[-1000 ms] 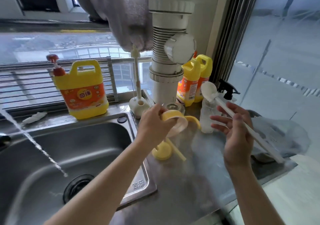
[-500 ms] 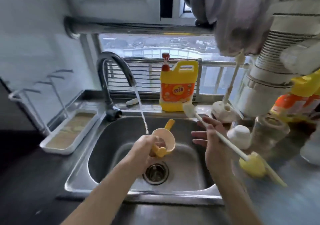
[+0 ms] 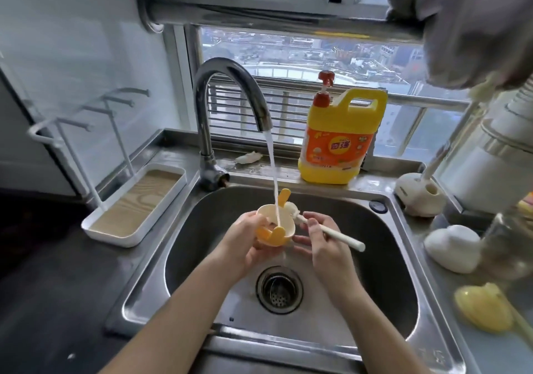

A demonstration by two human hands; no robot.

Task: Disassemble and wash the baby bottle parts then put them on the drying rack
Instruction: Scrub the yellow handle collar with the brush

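My left hand (image 3: 245,242) grips a yellow handled bottle collar (image 3: 275,225) over the steel sink (image 3: 202,246). Water from the tap (image 3: 230,91) runs straight into the collar. My right hand (image 3: 323,236) pinches the white handle of a bottle brush (image 3: 331,234), whose sponge head sits at the collar's far rim. A white drying rack (image 3: 135,200) with upright pegs stands on the counter left of the sink. On the right counter lie a white bottle part (image 3: 452,248), a clear glass bottle (image 3: 507,246) and a yellow part (image 3: 484,307).
A yellow detergent jug (image 3: 340,140) stands on the ledge behind the sink. A white brush holder (image 3: 418,195) sits at the sink's back right corner. The drain strainer (image 3: 279,288) lies below my hands. A grey cloth (image 3: 461,22) hangs at the top right.
I turned from the right counter to the sink. My left hand carried the collar under the running water, and my right hand brought the brush head up to the collar.
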